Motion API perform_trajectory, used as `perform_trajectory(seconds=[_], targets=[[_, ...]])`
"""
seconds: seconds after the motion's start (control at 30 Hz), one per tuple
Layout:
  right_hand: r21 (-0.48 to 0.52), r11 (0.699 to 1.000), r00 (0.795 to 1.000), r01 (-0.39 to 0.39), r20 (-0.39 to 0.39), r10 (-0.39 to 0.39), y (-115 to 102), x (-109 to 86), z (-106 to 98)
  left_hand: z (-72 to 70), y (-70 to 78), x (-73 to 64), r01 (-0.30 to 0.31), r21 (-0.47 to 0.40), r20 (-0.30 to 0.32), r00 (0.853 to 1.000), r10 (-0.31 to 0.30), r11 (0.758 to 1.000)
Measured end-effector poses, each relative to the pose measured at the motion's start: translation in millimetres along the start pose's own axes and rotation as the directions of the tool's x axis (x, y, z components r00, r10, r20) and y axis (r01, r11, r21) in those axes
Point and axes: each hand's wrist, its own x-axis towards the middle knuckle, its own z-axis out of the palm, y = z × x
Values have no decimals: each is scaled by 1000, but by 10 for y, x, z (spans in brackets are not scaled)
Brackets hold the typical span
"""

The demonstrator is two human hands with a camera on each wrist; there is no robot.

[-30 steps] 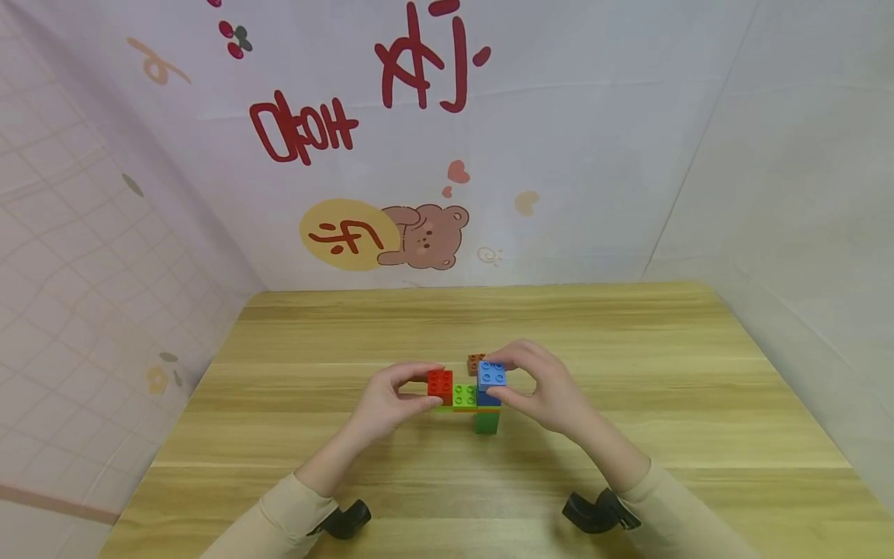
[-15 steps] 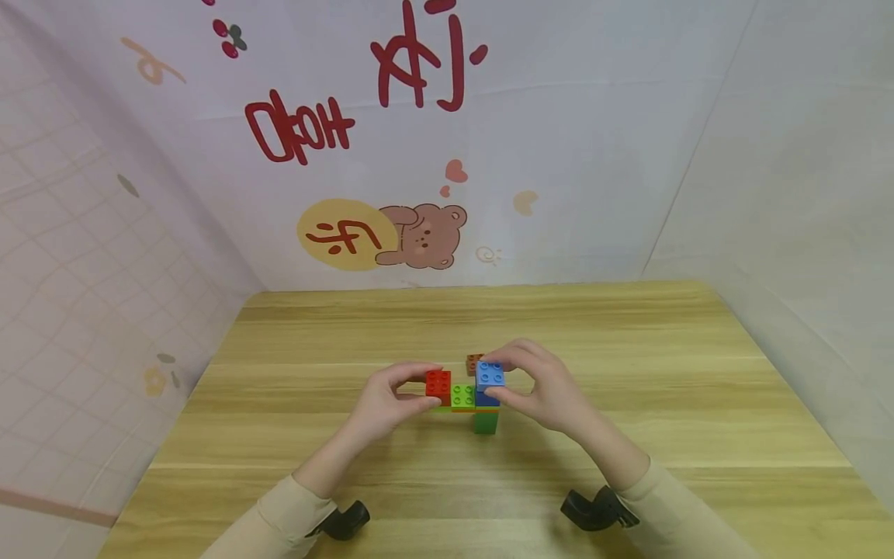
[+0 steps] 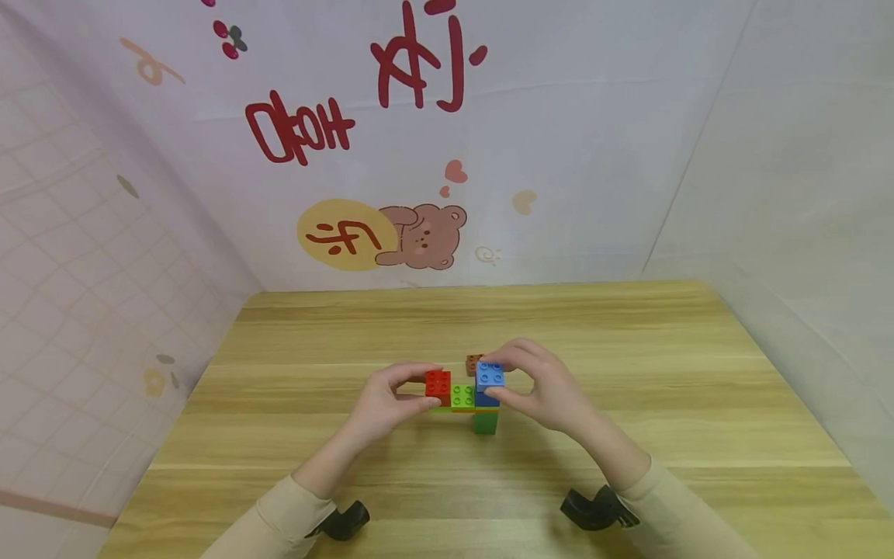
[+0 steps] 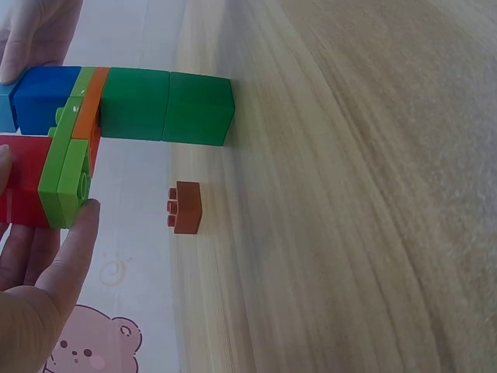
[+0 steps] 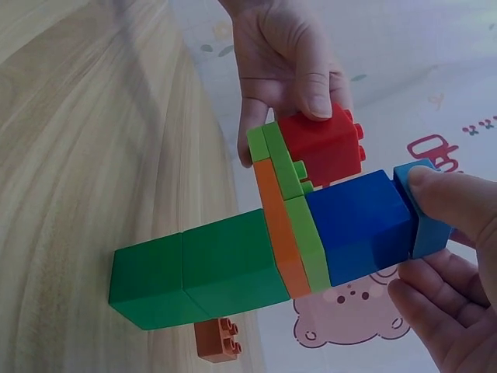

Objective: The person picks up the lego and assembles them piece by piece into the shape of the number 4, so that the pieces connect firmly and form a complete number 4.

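A tower of toy building bricks stands on the table, with two green bricks (image 5: 229, 264) as its column. Across the column lie an orange plate (image 5: 279, 225) and lime green plates (image 5: 308, 245) that stick out to the left. My left hand (image 3: 384, 400) pinches a red brick (image 3: 438, 387) on the overhanging lime end, one finger reaching under that end. On the right, a dark blue brick (image 5: 365, 225) sits above the column. My right hand (image 3: 548, 384) pinches a light blue brick (image 3: 490, 375) at its top, slightly askew, with a narrow gap showing along one edge.
A small brown brick (image 4: 187, 207) lies on the wooden table (image 3: 335, 326) just behind the tower. Black wrist mounts (image 3: 347, 520) hang below both sleeves. A printed cloth wall (image 3: 580, 155) rises at the table's back edge, with more cloth along both sides.
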Motion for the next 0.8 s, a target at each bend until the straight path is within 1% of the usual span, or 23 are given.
perform_trajectory(seconds=[0.23,0.4,0.57,0.8], targets=[[-3,1000,1000,-15,-10,15,4,-22,27,-4,-4,-5,4,6,-1,1000,-4,1000],[-1,1000,999,20,-34,-20,12,-26,44,-2,-6,-4,1,8,-1,1000,-1,1000],[1,999,999,45,-31,-45,11,-24,45,-4,-11,-4,-7,-4,2,1000,7,1000],[-8,997,997,75,-29,-75,26,-16,50,-4,-5,0,1,-5,-3,1000,-1,1000]])
